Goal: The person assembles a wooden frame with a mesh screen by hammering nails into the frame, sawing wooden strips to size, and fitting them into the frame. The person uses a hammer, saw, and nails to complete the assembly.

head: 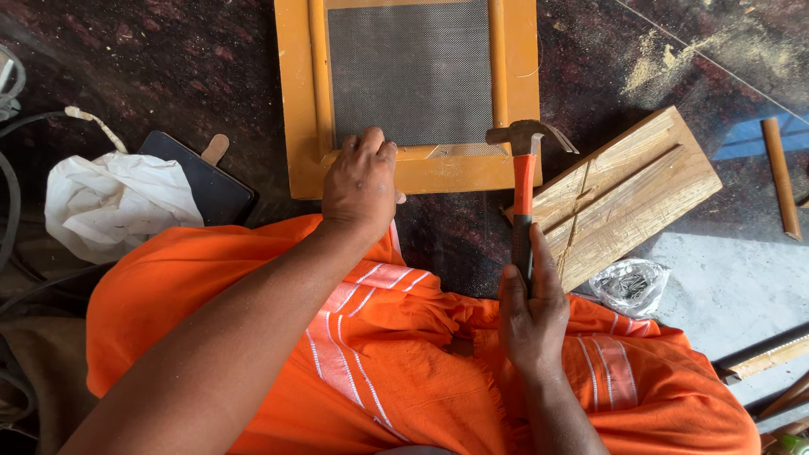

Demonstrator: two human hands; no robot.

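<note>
An orange wooden frame [297,101] with grey wire mesh [409,72] lies on the dark floor in front of me. My left hand [361,181] presses down on the frame's near rail, fingers curled at the inner edge by the mesh. My right hand [531,316] grips a claw hammer [523,181] by its black and orange handle. The steel hammer head is at the frame's near right corner, just above or on the rail. An orange cloth [396,354] with pale stripes covers my lap.
A grooved wooden board [628,194] lies right of the hammer, with a clear bag of nails [628,285] near it. A crumpled white cloth [109,206] and a dark flat case [206,181] are on the left. Wooden sticks [779,177] lie at the right, and sawdust is scattered at the top right.
</note>
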